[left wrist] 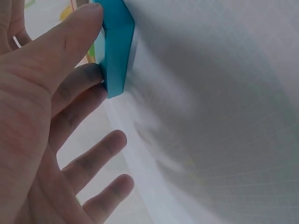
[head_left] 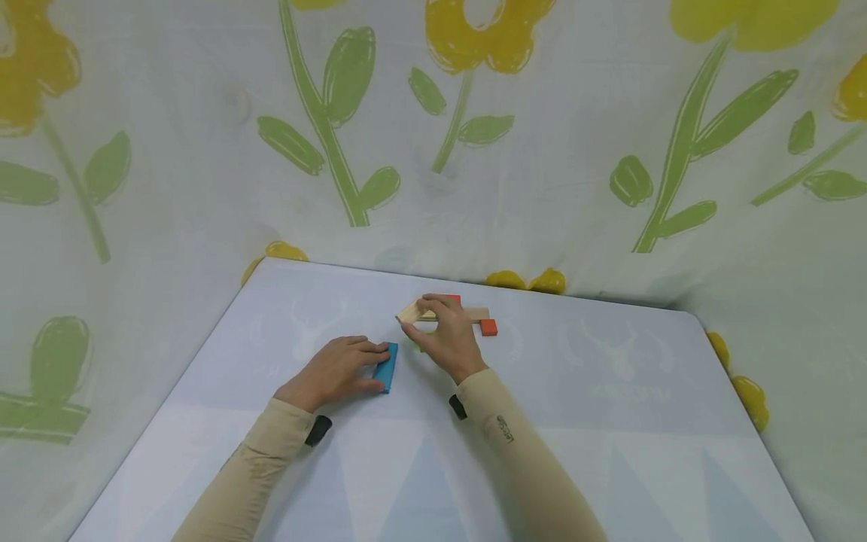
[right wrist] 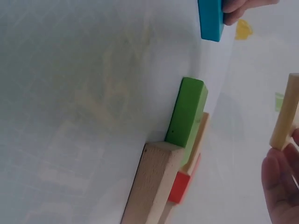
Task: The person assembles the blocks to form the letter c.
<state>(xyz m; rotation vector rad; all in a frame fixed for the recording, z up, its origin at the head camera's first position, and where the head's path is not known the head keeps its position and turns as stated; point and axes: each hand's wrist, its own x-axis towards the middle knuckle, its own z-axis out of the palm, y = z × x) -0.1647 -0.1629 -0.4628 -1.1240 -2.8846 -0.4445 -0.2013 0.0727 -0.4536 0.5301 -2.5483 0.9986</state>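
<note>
A flat blue block (head_left: 386, 369) is gripped between the thumb and fingers of my left hand (head_left: 339, 369), close over the table. In the left wrist view the thumb lies on one side of the blue block (left wrist: 117, 46), two fingertips on the other, and the remaining fingers stand apart. My right hand (head_left: 445, 339) pinches a thin plain wooden block (head_left: 409, 312) by its ends. The right wrist view has this wooden block (right wrist: 286, 112) raised off the table, beyond a green block (right wrist: 187, 112) that touches a thicker wooden block (right wrist: 156, 182).
Past the green block lie a red block (right wrist: 179, 186) and a slim wooden piece (right wrist: 201, 135). Another small red block (head_left: 489, 327) sits right of my right hand, beside a wooden block (head_left: 478, 313). A flower-printed cloth wall (head_left: 542, 188) rises behind the white table (head_left: 596, 482).
</note>
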